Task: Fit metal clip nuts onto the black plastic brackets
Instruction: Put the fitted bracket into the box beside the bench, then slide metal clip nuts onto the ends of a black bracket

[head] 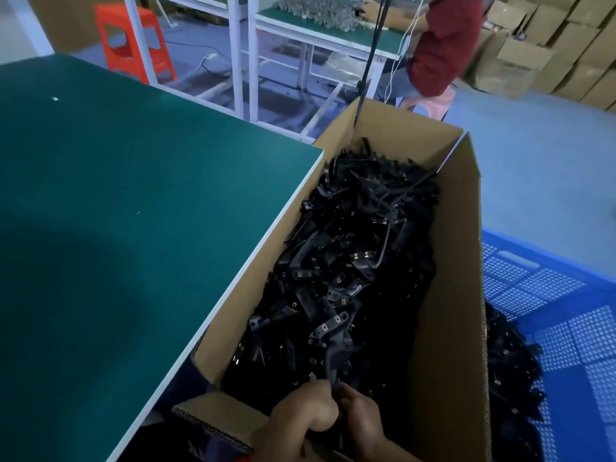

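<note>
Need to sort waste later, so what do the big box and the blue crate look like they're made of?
Big box: brown corrugated cardboard, matte; fluted layers show at its cut edge near the hands. Blue crate: probably moulded plastic, slightly glossy, with a perforated grid.

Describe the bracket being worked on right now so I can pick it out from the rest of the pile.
Start at the open cardboard box beside the green table; it is heaped with black brackets. At its near end, the left hand and right hand meet. The held bracket rises between their fingers, the only one lifted and gripped.
</note>
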`<move>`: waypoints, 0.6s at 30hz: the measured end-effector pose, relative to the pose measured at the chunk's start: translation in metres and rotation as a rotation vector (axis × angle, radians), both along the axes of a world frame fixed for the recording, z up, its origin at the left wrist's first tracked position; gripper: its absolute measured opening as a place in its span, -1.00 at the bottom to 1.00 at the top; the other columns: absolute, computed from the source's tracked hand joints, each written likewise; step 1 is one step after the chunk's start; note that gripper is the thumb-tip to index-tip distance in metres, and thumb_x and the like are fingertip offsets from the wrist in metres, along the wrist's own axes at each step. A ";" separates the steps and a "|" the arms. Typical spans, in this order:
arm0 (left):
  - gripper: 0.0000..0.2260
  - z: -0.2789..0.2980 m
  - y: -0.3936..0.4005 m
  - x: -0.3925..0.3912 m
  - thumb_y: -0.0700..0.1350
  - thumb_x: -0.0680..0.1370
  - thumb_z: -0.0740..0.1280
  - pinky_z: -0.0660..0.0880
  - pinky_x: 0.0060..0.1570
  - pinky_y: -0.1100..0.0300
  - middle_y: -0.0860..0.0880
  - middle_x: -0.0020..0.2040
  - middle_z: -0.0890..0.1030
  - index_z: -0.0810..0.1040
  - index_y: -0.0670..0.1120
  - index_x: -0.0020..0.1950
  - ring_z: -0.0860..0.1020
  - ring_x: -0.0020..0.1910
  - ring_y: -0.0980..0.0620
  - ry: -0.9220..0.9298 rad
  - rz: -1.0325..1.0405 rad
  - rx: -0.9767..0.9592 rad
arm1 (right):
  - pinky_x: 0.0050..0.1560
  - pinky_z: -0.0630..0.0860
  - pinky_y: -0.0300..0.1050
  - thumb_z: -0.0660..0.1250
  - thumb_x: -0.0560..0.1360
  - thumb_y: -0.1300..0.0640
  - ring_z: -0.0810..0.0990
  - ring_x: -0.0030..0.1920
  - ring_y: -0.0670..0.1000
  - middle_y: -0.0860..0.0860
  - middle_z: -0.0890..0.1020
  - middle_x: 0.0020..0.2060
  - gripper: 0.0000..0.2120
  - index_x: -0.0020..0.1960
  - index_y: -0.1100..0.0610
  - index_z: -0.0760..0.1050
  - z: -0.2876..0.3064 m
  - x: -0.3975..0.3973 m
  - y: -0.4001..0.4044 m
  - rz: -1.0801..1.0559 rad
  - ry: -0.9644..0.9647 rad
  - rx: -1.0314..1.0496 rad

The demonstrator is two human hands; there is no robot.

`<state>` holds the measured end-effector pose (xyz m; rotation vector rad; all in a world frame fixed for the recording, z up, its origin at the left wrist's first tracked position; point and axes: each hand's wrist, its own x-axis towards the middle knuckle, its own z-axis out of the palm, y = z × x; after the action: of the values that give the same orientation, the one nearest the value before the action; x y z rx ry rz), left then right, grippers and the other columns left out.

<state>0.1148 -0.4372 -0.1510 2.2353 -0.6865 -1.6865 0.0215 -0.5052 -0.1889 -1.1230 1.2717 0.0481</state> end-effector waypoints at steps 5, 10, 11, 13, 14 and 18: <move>-0.63 0.043 0.026 0.008 -0.01 0.71 0.10 0.40 0.22 0.04 -0.17 0.47 0.38 0.39 -0.16 0.44 0.47 0.34 -0.13 -0.105 -0.044 -0.082 | 0.08 0.55 0.02 0.20 0.52 0.57 0.68 0.01 0.26 0.29 0.72 -0.15 -0.67 -0.14 0.33 0.69 0.036 -0.005 0.002 0.027 -0.128 -0.169; -0.65 0.128 0.090 0.023 0.05 0.67 0.15 0.39 0.33 0.05 -0.14 0.39 0.48 0.41 0.05 0.44 0.46 0.38 -0.11 -0.333 0.128 -0.393 | -0.16 0.57 -0.27 0.25 0.44 0.62 0.71 -0.18 -0.04 0.10 0.75 -0.25 -0.55 -0.22 0.15 0.74 0.105 0.046 0.043 0.249 -0.448 -0.452; -0.65 0.144 0.110 0.028 0.08 0.65 0.16 0.38 0.37 0.09 -0.08 0.41 0.47 0.38 0.14 0.44 0.45 0.39 -0.04 -0.387 0.233 -0.488 | -0.19 0.54 -0.39 0.25 0.43 0.61 0.69 -0.22 -0.13 0.07 0.75 -0.24 -0.53 -0.18 0.12 0.74 0.122 0.062 0.059 0.308 -0.551 -0.504; -0.65 0.169 0.154 0.037 0.05 0.63 0.19 0.42 0.32 0.26 0.03 0.36 0.53 0.42 0.19 0.42 0.51 0.31 0.12 -0.515 0.479 -0.720 | -0.16 0.52 -0.45 0.27 0.47 0.56 0.68 -0.20 -0.15 0.07 0.74 -0.19 -0.57 -0.06 0.09 0.72 0.154 0.092 0.096 0.403 -0.767 -0.582; -0.69 0.179 0.180 0.043 -0.02 0.63 0.21 0.47 0.22 0.31 0.06 0.27 0.60 0.51 0.13 0.36 0.57 0.21 0.18 -0.552 0.614 -0.854 | -0.11 0.53 -0.43 0.29 0.52 0.51 0.68 -0.16 -0.13 0.07 0.74 -0.16 -0.62 -0.03 0.09 0.72 0.168 0.108 0.118 0.427 -0.885 -0.596; -0.75 0.197 0.303 0.069 -0.32 0.62 0.22 0.54 -0.31 0.26 0.00 -0.11 0.71 0.64 -0.05 0.04 0.63 -0.25 0.09 -0.706 1.217 -1.181 | -0.01 0.58 -0.30 0.20 0.64 0.27 0.68 -0.13 -0.04 0.04 0.71 -0.10 -0.72 0.08 0.02 0.66 0.210 0.167 0.216 0.656 -1.277 -0.525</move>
<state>0.1841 -0.1339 0.0455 1.5622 -0.1650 0.1583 0.1886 -0.2896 0.0215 -1.5609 -0.2670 -0.4700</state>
